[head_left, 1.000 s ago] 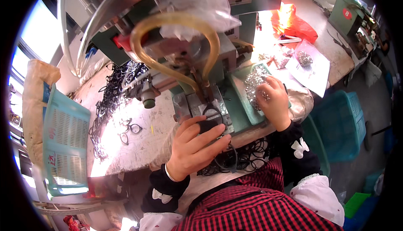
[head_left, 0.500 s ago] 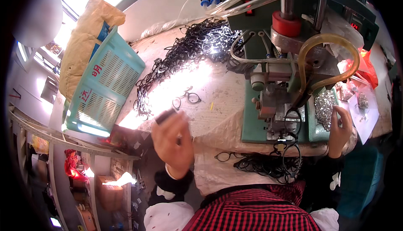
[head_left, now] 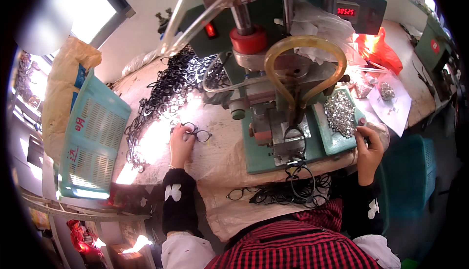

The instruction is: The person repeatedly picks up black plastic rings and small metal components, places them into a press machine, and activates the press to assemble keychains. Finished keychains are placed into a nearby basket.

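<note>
My left hand (head_left: 181, 144) reaches across the table on the left, its fingers closed at the near rim of a dark round eyeglass frame (head_left: 202, 135). My right hand (head_left: 370, 152) is at the right edge of a green tray (head_left: 336, 145) of small shiny metal parts (head_left: 340, 113). Its thumb and forefinger are curled together; whatever is between them is too small to make out. Between the hands stands a green press machine (head_left: 266, 159) with a red collar (head_left: 248, 40). Dark round frames hang at its fixture (head_left: 293, 148).
A heap of dark eyeglass frames (head_left: 163, 86) covers the back left of the table, beside a tilted turquoise basket (head_left: 100, 144). More frames (head_left: 273, 194) lie on the cloth at my lap. Right of the tray are a plastic bag of parts (head_left: 387, 92) and a red bag (head_left: 386, 54).
My left hand has moved forward to the lone eyeglass frame and closed on it. My right hand has stayed by the tray, now at its outer edge. The whole view has shifted.
</note>
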### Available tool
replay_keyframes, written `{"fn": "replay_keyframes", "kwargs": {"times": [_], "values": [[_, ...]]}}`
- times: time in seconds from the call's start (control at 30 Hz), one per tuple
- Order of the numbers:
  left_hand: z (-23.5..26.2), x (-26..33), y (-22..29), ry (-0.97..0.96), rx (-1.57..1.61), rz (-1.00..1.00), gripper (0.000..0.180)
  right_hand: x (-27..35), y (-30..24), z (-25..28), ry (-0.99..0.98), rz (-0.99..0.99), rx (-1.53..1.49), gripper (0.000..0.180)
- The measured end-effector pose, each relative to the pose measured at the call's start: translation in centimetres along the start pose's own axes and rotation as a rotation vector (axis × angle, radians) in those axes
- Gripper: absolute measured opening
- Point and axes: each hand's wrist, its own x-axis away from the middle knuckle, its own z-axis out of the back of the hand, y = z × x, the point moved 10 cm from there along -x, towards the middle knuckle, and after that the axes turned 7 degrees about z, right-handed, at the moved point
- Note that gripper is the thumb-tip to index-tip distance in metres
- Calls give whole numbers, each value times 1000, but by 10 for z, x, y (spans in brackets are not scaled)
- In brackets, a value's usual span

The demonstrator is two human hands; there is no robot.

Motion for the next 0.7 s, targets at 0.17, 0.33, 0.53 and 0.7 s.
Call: {"fn": "replay_keyframes", "kwargs": {"times": [0.17, 0.33, 0.53, 0.7], "values": [[18, 28, 63, 114, 174, -8, 22, -9, -51, -27, -198, 106, -75, 16], [8, 46, 118, -51, 1130, 250, 10, -26, -109, -100, -275, 185, -374, 29], [-3, 88, 182, -368, 1364, 432, 24, -9, -93, -118, -178, -92, -604, 45], [44, 92, 241, -283, 1420, 182, 27, -10, -102, -135, -319, -256, -764, 49]]}}
